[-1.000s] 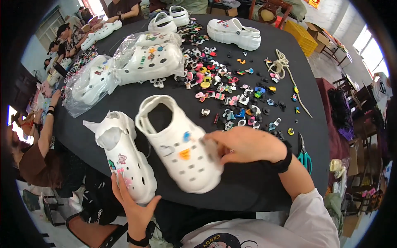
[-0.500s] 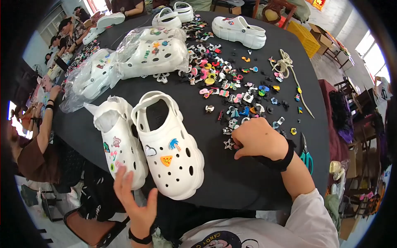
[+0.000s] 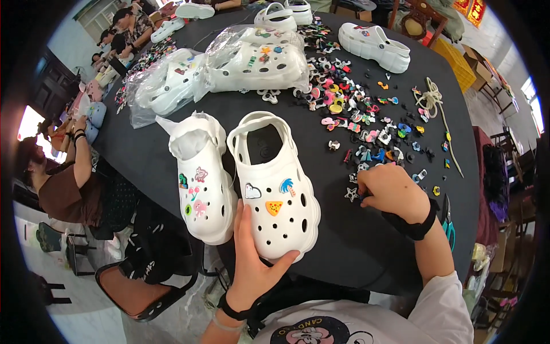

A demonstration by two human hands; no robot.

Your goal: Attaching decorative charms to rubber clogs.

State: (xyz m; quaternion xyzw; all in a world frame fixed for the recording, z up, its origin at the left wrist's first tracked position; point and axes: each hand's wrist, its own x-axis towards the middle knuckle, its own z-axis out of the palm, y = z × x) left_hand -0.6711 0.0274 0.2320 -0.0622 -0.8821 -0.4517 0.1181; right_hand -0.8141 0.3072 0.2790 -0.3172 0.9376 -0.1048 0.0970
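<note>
Two white foam clogs stand on the black table before me, toes toward me. The right-hand clog (image 3: 286, 229) carries a cloud charm, a palm tree charm and a pizza slice charm (image 3: 274, 208). My left hand (image 3: 255, 278) grips its toe, fingers along the left side and thumb across the front. The left-hand clog (image 3: 209, 212) has several charms and white stuffing in its opening. My right hand (image 3: 395, 192) is curled low at the near edge of the charm pile (image 3: 366, 129), beside a star charm (image 3: 351, 195). Its fingertips are hidden, so what they pinch does not show.
Plastic-wrapped clogs (image 3: 255, 66) lie behind the pair. Another white clog (image 3: 375, 47) stands at the far right. A bundle of cord (image 3: 432, 98) and teal-handled scissors (image 3: 448, 229) lie along the right side. A person in a brown top (image 3: 69, 178) works at the left.
The view has swung, shifting the whole scene to the right. My left hand has gone from beside the left-hand clog to the toe of the right-hand one. My right hand stays by the charms.
</note>
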